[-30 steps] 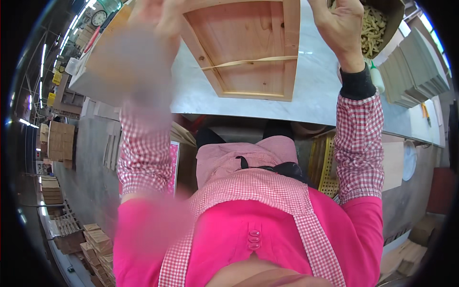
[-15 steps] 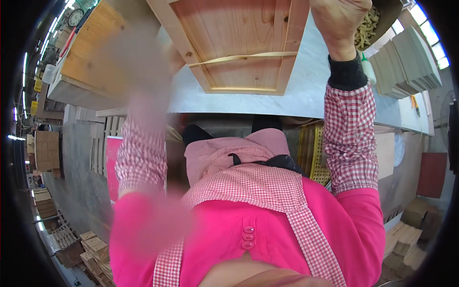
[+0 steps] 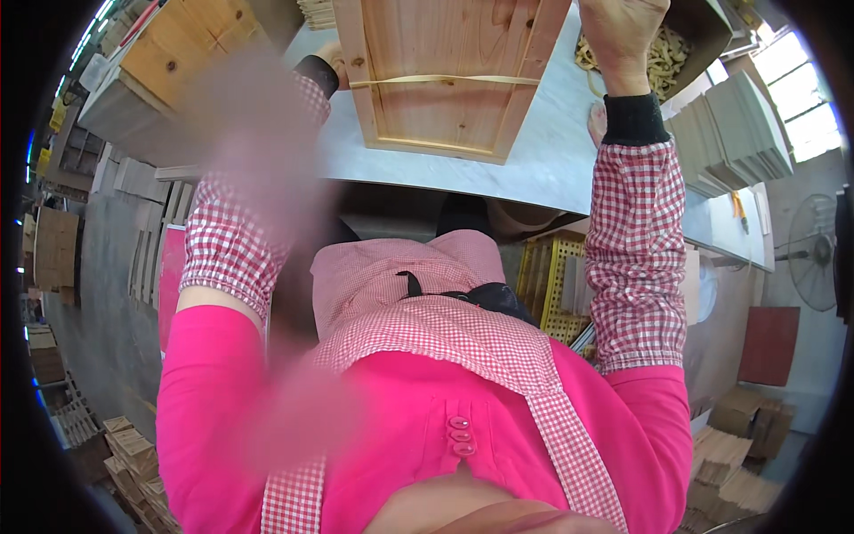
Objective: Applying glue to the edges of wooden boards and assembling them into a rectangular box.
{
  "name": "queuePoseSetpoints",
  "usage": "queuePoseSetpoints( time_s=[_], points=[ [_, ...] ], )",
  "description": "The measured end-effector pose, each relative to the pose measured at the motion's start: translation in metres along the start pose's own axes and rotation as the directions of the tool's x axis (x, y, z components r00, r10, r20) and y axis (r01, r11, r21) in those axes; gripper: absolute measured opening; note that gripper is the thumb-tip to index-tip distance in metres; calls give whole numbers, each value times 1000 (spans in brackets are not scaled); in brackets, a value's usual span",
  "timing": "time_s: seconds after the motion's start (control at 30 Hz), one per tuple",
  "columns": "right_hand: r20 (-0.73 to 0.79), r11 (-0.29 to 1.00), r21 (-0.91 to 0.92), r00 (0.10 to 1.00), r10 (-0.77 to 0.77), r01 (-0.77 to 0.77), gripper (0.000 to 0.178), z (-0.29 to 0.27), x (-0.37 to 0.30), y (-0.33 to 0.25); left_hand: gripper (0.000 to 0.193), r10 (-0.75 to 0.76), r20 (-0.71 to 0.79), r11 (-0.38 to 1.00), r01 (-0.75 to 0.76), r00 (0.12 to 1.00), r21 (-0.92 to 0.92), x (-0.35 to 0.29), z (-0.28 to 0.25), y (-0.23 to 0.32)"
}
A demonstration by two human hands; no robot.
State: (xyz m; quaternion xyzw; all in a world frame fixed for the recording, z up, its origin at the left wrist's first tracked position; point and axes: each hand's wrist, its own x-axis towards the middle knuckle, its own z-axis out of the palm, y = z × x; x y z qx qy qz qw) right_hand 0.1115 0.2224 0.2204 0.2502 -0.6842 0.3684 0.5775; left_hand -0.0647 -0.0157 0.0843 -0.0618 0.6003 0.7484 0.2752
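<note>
A framed pale wooden panel (image 3: 436, 116) stands on the light worktable (image 3: 551, 169) before me, with a yellowish elastic band (image 3: 445, 79) stretched across its lower part. At the panel's left edge, my left hand (image 3: 334, 62) grips its side; the fingers are mostly hidden behind the wood. A pink blur covers much of the left forearm. My right hand (image 3: 625, 36) is raised by the panel's upper right side, its fingers curled closed. The picture's top edge cuts it off, so what it holds is not visible. Beside the right wrist is a small pinkish thing (image 3: 598, 123), too hidden to name.
A box of loose elastic bands (image 3: 672, 62) sits beyond my right wrist. Grey-white boards (image 3: 734, 133) stand stacked at the right. A wood-topped stack (image 3: 169, 62) is at the left. Below the table are yellow perforated crates (image 3: 551, 276). A fan (image 3: 811, 267) stands far right.
The view has shifted, so the panel appears higher and farther left. My left hand and its black cuff now show beside the panel. My right hand remains raised and curled.
</note>
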Motion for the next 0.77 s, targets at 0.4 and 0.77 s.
queuePoseSetpoints(
  time_s=[0.4,0.77],
  points=[
    [-69,846,531,992,107,-54,11,27,2,-13,28,221,264,946,-272,939,174,66,-114,96],
    [-249,881,26,850,464,-473,16,17,-12,0,28,868,379,243,-941,320,237,-106,33,95]
  ],
)
